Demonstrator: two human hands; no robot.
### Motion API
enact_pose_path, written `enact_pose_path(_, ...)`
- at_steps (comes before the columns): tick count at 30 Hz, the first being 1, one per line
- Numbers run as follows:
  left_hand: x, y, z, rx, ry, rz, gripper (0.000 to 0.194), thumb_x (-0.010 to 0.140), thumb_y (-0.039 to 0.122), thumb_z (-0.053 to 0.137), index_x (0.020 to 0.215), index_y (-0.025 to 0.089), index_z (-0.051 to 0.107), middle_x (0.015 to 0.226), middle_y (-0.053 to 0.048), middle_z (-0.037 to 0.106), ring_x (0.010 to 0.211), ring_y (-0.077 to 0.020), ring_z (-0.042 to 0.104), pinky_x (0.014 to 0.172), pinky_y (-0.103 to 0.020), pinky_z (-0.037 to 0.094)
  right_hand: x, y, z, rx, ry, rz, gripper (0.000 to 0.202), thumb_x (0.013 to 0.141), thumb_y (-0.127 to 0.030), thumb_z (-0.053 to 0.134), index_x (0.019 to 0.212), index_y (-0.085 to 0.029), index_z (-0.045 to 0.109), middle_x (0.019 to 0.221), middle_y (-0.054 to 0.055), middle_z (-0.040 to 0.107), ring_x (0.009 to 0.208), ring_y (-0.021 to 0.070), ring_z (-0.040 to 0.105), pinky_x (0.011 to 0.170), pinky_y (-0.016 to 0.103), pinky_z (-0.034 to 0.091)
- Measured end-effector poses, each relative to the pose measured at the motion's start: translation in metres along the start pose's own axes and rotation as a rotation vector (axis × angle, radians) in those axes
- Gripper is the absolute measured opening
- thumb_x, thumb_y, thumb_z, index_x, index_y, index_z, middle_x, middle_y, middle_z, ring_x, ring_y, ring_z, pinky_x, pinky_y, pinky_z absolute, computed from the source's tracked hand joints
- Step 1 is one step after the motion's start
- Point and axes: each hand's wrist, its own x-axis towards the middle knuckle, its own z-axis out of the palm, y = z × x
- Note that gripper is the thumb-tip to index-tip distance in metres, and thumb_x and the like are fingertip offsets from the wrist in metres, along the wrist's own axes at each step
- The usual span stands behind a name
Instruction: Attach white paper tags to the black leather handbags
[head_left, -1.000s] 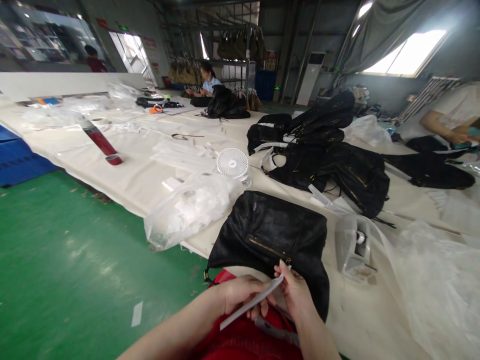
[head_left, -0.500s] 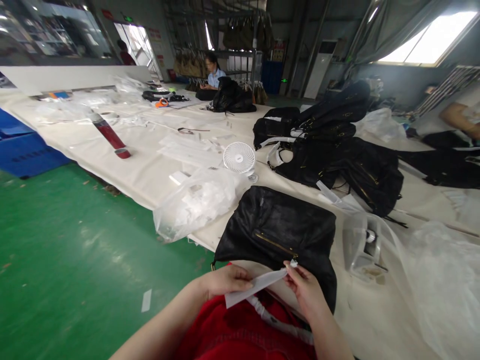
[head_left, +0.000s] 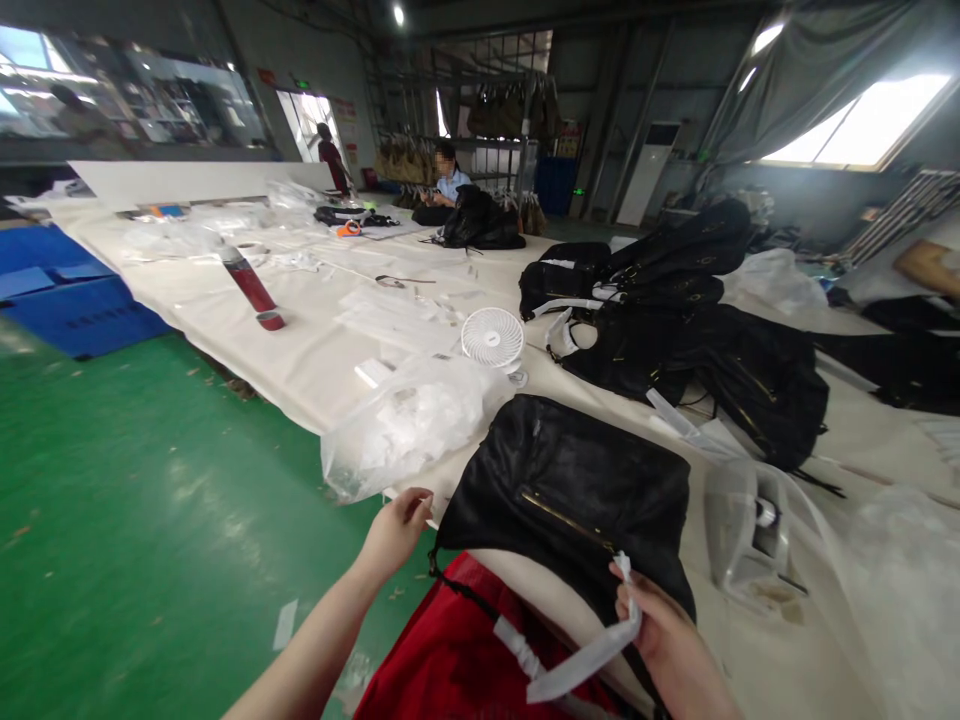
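Observation:
A black leather-like bag (head_left: 592,470) with a gold zip lies on the table edge in front of me, its near part hanging over my lap. My right hand (head_left: 664,625) is closed on a white wrapping strip (head_left: 589,660), which bends round and hangs down to the left, near the bag's zip end. A wrapped strap (head_left: 517,645) crosses my red clothing below. Away to the left, beside the bag's corner and the table edge, my left hand (head_left: 397,530) is pinched; a small whitish bit shows at its fingertips, too small to name.
Left of the bag sits a clear plastic bag (head_left: 412,425) of white scraps, with a white fan (head_left: 492,338) behind it. Several black bags (head_left: 697,350) are piled at right. A clear plastic container (head_left: 750,540) stands nearer. Other people are across the table and at far right.
My left hand has let go of the white strip and moved left and up to the table edge. My right hand has moved slightly right and down, still holding the strip, which now hangs.

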Motion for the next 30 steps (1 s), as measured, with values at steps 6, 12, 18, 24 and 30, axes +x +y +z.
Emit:
enact_pose_path(6,-0.002,-0.009,0.013,0.025,-0.122,-0.006,0.043,0.084,0.051,0.038,0.097,0.018,0.062,0.089,-0.009,0.072,0.084,-0.0241,0.069,0.071,-0.029,0.052,-0.006,-0.028,-0.016,-0.021,0.023,0.048,0.044,0.060,-0.032,0.086,0.101,-0.021,0.073,0.075,0.000,0.069,0.051,0.0078,0.051,0.043,0.017,0.042)
enact_pose_path(12,-0.006,-0.013,0.019,0.057,-0.204,0.021,0.045,0.083,0.055,0.039,0.094,0.019,0.063,0.089,-0.008,0.072,0.084,-0.0248,0.067,0.074,-0.031,0.051,-0.012,-0.050,-0.042,-0.485,0.062,-0.188,0.048,0.065,-0.043,0.080,0.106,-0.019,0.070,0.077,0.002,0.071,0.059,0.0143,0.059,0.054,0.026,0.048)
enact_pose_path(18,-0.004,-0.013,0.026,0.107,-0.205,0.047,0.045,0.078,0.058,0.050,0.096,0.018,0.057,0.074,-0.004,0.068,0.070,-0.0231,0.065,0.062,-0.030,0.048,-0.022,-0.050,-0.053,-0.825,0.087,-0.247,0.053,0.067,-0.045,0.072,0.112,-0.018,0.063,0.102,0.008,0.072,0.085,0.0228,0.068,0.081,0.035,0.053)
enact_pose_path(24,0.000,0.007,0.038,0.197,-0.107,0.173,0.031,0.082,0.044,0.050,0.095,0.017,0.059,0.082,-0.007,0.069,0.076,-0.0230,0.065,0.068,-0.032,0.047,-0.025,-0.045,-0.042,-1.379,0.417,-0.117,0.063,0.069,-0.070,0.057,0.104,-0.018,0.060,0.091,0.015,0.073,0.092,0.0356,0.069,0.084,0.045,0.049)
enact_pose_path(30,0.018,0.024,0.042,0.071,-0.063,0.195,0.029,0.084,0.043,0.048,0.095,0.019,0.062,0.092,-0.009,0.071,0.086,-0.0253,0.067,0.078,-0.034,0.050,0.003,-0.027,-0.041,-1.227,0.354,-0.108,0.075,0.060,-0.062,0.062,0.115,-0.011,0.058,0.103,0.022,0.072,0.106,0.0402,0.065,0.088,0.047,0.050)
